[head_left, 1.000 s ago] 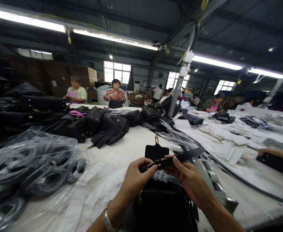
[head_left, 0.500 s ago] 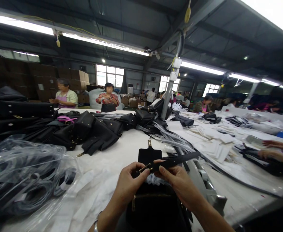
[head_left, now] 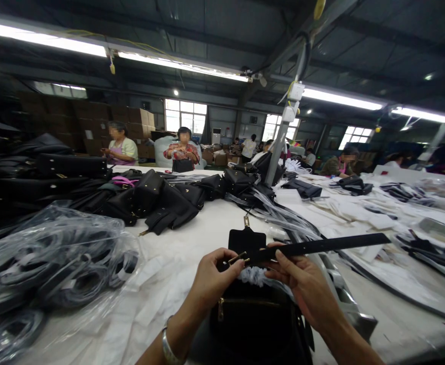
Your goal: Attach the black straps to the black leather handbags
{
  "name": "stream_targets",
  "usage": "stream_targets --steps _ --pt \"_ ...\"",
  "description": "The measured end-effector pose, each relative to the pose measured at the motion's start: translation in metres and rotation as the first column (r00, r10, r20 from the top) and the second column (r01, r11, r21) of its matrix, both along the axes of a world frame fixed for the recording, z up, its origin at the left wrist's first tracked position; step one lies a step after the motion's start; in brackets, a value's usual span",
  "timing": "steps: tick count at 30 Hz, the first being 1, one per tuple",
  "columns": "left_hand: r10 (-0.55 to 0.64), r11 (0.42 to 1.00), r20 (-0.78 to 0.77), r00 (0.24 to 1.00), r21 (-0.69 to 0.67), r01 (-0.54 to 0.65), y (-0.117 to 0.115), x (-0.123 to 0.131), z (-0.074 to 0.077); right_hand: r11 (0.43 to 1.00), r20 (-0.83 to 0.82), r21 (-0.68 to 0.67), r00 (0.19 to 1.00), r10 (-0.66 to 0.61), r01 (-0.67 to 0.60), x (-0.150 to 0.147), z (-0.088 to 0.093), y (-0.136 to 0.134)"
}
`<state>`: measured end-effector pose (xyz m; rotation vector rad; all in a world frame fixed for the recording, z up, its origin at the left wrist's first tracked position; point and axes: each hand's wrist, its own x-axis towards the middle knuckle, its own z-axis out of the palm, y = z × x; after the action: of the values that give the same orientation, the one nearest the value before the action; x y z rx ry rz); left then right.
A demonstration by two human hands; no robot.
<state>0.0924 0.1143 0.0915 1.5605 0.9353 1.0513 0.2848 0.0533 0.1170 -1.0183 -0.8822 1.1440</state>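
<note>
A black strap (head_left: 344,244) with holes stretches between my hands, its free end pointing right. My left hand (head_left: 209,281) is closed on its left end, at the gold buckle (head_left: 238,258). Pinched between thumb and fingers of my right hand (head_left: 308,289), the strap continues past them. Below sits a black bag (head_left: 256,334) with a gold zipper. Crumpled pale stuffing (head_left: 253,276) shows at its top. Behind the hands the bag's black flap (head_left: 241,238) stands up, with a gold clasp (head_left: 247,222) at its tip.
A clear plastic bag (head_left: 74,263) of coiled straps lies left. Black bags (head_left: 177,203) are heaped behind it. A grey metal device (head_left: 354,304) stands right of my bag, near a metal post (head_left: 279,147). White sheets (head_left: 347,213) cover the right side. People work across the table.
The strap now reaches much farther right beyond my right hand. The view has shifted left, and the co-worker's hands at the right edge have mostly left the picture.
</note>
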Motion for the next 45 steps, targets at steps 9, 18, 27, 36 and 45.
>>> stream_targets --steps 9,18,27,36,45 --pt "0.019 1.000 0.027 0.999 0.019 -0.020 -0.001 0.005 0.000 1.000 0.030 -0.005 1.000 -0.007 0.007 -0.002 -0.002 0.001" --pt "0.043 0.998 -0.024 0.999 0.051 -0.042 -0.001 0.002 0.001 0.993 0.353 0.075 0.929 -0.112 0.092 -0.004 -0.004 -0.010" --pt "0.095 0.987 -0.114 0.989 0.139 -0.079 -0.003 0.012 0.002 0.989 0.624 0.117 0.767 -0.148 0.095 -0.013 0.001 -0.006" --pt "-0.014 0.996 0.084 0.996 0.090 0.007 -0.002 -0.008 -0.004 0.982 -0.098 0.147 0.990 -0.104 0.117 0.045 0.046 0.019" --pt "0.017 0.993 0.275 0.961 0.105 -0.047 0.001 -0.011 -0.012 0.906 0.157 0.378 0.951 -0.267 0.192 0.071 0.064 0.017"
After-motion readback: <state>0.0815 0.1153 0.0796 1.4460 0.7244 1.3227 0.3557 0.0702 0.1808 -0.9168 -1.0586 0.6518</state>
